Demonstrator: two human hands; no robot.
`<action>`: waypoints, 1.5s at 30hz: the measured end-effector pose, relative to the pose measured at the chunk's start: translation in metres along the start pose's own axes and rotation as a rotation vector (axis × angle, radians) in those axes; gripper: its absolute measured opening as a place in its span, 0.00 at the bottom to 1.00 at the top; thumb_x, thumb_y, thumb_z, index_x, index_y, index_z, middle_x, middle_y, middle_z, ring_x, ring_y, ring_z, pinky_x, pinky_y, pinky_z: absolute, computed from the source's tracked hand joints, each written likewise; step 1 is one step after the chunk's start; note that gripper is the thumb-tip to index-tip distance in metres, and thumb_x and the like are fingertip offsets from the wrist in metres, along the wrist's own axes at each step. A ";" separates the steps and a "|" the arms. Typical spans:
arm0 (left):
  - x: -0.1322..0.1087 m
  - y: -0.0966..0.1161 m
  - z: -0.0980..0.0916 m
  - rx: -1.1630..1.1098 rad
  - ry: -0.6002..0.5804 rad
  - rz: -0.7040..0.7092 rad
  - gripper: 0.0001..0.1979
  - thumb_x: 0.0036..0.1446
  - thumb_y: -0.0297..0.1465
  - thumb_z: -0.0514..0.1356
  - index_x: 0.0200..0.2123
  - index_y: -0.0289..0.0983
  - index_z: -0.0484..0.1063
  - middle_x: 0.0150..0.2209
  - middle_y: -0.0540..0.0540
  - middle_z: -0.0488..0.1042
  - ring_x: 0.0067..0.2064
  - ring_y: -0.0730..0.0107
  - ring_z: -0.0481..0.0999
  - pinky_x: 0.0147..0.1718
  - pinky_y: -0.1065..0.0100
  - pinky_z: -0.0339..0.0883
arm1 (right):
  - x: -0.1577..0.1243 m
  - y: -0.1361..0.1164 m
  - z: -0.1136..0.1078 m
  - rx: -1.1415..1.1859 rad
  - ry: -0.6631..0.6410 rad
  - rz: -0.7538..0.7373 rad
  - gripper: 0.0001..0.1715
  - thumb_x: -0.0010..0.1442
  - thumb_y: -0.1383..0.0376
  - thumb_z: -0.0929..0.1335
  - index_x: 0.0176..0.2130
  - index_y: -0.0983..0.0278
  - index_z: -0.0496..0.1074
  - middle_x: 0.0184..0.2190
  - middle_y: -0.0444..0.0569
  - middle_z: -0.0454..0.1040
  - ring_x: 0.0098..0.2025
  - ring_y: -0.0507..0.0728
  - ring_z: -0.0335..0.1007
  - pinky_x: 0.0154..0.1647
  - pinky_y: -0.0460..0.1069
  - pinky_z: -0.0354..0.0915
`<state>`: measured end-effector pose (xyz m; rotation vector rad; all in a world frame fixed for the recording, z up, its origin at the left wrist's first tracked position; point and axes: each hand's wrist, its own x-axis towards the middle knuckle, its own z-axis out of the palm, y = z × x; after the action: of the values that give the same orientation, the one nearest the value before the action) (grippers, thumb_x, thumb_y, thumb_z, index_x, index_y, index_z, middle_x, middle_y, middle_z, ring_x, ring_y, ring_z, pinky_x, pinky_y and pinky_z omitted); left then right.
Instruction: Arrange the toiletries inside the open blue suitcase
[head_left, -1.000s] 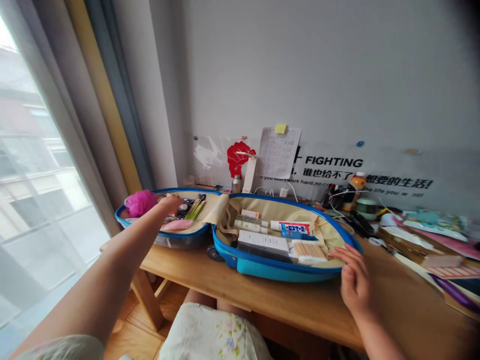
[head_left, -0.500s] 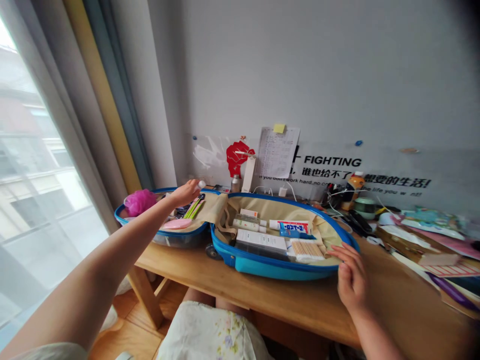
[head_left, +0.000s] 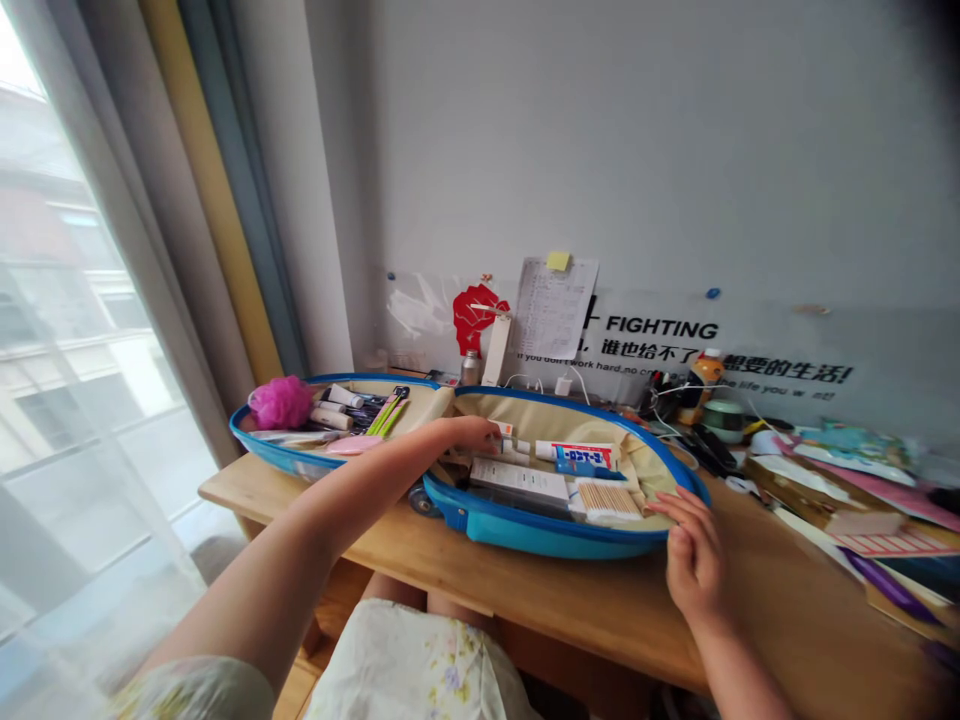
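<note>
A blue hard-shell suitcase (head_left: pixel 555 540) lies spread in two halves on the wooden desk. My left hand (head_left: pixel 478 433) reaches into its right half at the inner left side, fingers closed by the small bottles (head_left: pixel 517 456); what they hold is mostly hidden. My right hand (head_left: pixel 694 545) rests at the right rim, its fingers stretched over the edge. In this half lie a toothpaste tube (head_left: pixel 574 454), a blue packet (head_left: pixel 589 468), a white box (head_left: pixel 519 478) and a pack of cotton swabs (head_left: pixel 607 500).
The left half holds a pink bath puff (head_left: pixel 281 403), several tubes (head_left: pixel 345 396) and green-handled toothbrushes (head_left: pixel 388 415). Behind stand a silver bottle (head_left: pixel 470 368) and an orange bottle (head_left: pixel 701 385). Papers and a purple item (head_left: pixel 889 585) clutter the desk's right side.
My left hand has moved right and down, from above the left half with a small white-ended item into the right half. My right hand stays at the rim.
</note>
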<state>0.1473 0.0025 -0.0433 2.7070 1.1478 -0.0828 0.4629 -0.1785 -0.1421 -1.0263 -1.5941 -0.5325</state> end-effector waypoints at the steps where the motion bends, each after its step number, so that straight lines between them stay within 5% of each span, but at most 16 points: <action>1: 0.001 0.000 0.002 -0.036 -0.003 -0.022 0.20 0.55 0.36 0.63 0.52 0.38 0.72 0.45 0.42 0.78 0.44 0.58 0.78 0.43 0.64 0.70 | 0.000 0.000 0.000 0.005 -0.002 0.007 0.19 0.68 0.59 0.57 0.42 0.62 0.73 0.42 0.55 0.75 0.55 0.64 0.68 0.55 0.64 0.65; 18: 0.009 -0.015 0.016 -0.289 -0.017 0.015 0.11 0.50 0.35 0.65 0.39 0.41 0.78 0.37 0.45 0.80 0.41 0.57 0.79 0.43 0.61 0.72 | -0.001 0.000 0.001 0.018 0.004 0.025 0.19 0.68 0.58 0.57 0.40 0.62 0.74 0.41 0.55 0.76 0.55 0.64 0.69 0.55 0.64 0.65; 28: 0.007 -0.008 0.013 -0.172 0.096 0.002 0.09 0.57 0.35 0.60 0.36 0.40 0.79 0.38 0.44 0.81 0.42 0.57 0.79 0.44 0.62 0.70 | -0.001 0.002 0.001 0.006 -0.001 -0.005 0.19 0.68 0.59 0.57 0.42 0.62 0.73 0.41 0.55 0.75 0.55 0.64 0.68 0.54 0.64 0.65; 33: -0.003 -0.011 -0.004 -0.192 0.296 -0.026 0.15 0.62 0.37 0.55 0.44 0.39 0.79 0.42 0.46 0.80 0.44 0.61 0.78 0.44 0.68 0.69 | -0.002 0.006 0.002 0.015 -0.007 0.005 0.20 0.68 0.58 0.57 0.42 0.62 0.73 0.42 0.56 0.76 0.56 0.65 0.68 0.55 0.66 0.64; 38: -0.033 -0.062 -0.034 -0.070 0.452 -0.332 0.19 0.66 0.38 0.49 0.52 0.43 0.75 0.48 0.51 0.79 0.47 0.69 0.77 0.45 0.75 0.68 | -0.004 0.008 0.001 0.003 -0.019 0.002 0.20 0.68 0.58 0.57 0.42 0.62 0.73 0.41 0.55 0.76 0.56 0.65 0.68 0.56 0.66 0.64; 45: -0.126 -0.173 -0.043 0.132 0.357 -0.723 0.22 0.65 0.30 0.46 0.56 0.35 0.71 0.54 0.37 0.75 0.54 0.57 0.76 0.50 0.65 0.68 | -0.004 0.007 0.002 0.012 -0.005 0.012 0.20 0.68 0.57 0.57 0.41 0.62 0.73 0.42 0.55 0.75 0.56 0.65 0.68 0.56 0.66 0.64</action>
<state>-0.0651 0.0396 -0.0131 2.3119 2.2438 0.2366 0.4679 -0.1745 -0.1477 -1.0286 -1.5927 -0.5115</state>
